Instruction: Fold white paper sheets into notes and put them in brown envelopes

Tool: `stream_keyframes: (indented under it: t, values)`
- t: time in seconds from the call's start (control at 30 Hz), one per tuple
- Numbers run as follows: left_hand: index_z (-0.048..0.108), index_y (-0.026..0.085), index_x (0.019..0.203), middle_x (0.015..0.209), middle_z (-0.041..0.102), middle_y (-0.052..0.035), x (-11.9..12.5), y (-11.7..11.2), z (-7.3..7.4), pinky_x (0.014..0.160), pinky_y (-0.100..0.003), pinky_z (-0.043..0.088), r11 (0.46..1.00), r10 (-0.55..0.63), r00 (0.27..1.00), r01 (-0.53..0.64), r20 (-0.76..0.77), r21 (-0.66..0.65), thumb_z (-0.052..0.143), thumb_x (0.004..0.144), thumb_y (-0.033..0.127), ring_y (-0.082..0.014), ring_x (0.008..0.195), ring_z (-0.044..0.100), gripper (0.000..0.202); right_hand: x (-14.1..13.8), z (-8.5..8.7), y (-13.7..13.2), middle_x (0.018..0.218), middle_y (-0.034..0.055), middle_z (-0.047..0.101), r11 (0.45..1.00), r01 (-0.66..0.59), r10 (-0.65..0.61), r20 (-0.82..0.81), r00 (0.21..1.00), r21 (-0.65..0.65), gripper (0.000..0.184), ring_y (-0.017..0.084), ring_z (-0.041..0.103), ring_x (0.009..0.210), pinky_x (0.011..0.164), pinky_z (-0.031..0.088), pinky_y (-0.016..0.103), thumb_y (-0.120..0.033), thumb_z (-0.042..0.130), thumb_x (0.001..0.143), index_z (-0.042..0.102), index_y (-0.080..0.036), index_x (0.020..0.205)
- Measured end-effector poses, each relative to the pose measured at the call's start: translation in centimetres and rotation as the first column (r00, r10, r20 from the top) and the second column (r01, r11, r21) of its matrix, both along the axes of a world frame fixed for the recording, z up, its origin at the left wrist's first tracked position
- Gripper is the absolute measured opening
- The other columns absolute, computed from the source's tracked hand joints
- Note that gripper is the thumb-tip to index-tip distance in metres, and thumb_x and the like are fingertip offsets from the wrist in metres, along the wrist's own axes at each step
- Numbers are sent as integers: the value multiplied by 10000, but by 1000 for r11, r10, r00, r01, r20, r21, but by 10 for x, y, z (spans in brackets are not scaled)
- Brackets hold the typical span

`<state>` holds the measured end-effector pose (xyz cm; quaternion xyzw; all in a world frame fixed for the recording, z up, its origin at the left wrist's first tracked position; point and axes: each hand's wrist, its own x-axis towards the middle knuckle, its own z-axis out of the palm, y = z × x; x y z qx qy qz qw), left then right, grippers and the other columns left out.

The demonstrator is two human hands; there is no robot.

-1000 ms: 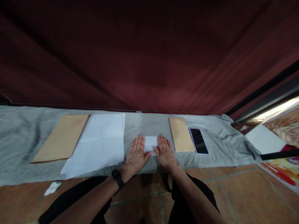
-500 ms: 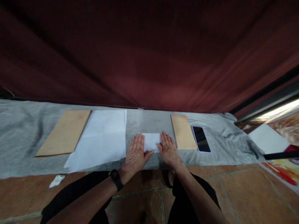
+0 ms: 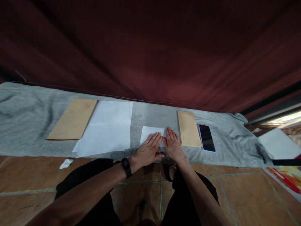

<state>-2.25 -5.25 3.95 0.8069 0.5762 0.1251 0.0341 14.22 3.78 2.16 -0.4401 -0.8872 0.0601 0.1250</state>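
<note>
A small folded sheet of white paper (image 3: 148, 131) lies on the grey cloth in front of me. My left hand (image 3: 150, 149) rests flat over its near part, fingers stretched towards the right and thumb apart. At the paper's right edge my right hand (image 3: 173, 144) lies flat with its fingers extended forward. The two hands nearly meet, and they hide the lower right of the paper. Just right of my right hand is a narrow brown envelope (image 3: 189, 128).
Larger white sheets (image 3: 109, 128) and a big brown envelope (image 3: 72, 119) lie at the left. A phone (image 3: 207, 138) is right of the narrow envelope. The grey cloth (image 3: 235, 138) covers the long surface, with a dark red curtain (image 3: 150, 62) behind it.
My left hand has slid from the paper's left edge rightward across it, close to my right hand. The right hand stays at the right edge. The view has shifted slightly.
</note>
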Motion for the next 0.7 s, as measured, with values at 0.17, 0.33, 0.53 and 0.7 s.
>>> stream_keyframes:
  t: [0.17,0.33,0.53,0.7]
  values:
    - [320,33,1511,1598,306,-235,1,0,-2,1248,-479,139,1000,6,1000,-6,1,-29,413,953,640,-298,1530,171,830,-9,9,-1,1569,154,401,995,-78,70,-128,989,-57,526,264,345,1468,1192,314,502,-316,302,1046,392,-112,1523]
    - [309,49,1528,1589,330,-224,4,2,-9,1243,-528,125,998,-6,1000,8,29,-57,467,964,484,-309,1518,219,729,-22,12,-12,1592,110,375,949,-267,233,-195,953,-169,554,200,290,1496,1219,308,425,-397,262,1060,363,-137,1539]
    - [277,56,1543,1614,277,-202,3,3,-7,1247,-507,146,999,4,998,-2,58,-39,438,969,383,-276,1532,177,679,-22,6,-13,1643,102,246,961,-235,222,-101,970,-148,587,195,214,1523,1235,248,454,-414,246,1061,209,-164,1592]
    - [276,31,1529,1613,276,-219,-4,4,-6,1235,-481,215,998,49,996,-47,70,-35,322,1000,304,-262,1529,184,597,-18,3,-10,1629,116,278,973,-203,199,-39,979,-110,612,195,229,1519,1238,238,441,-428,264,1057,200,-135,1591]
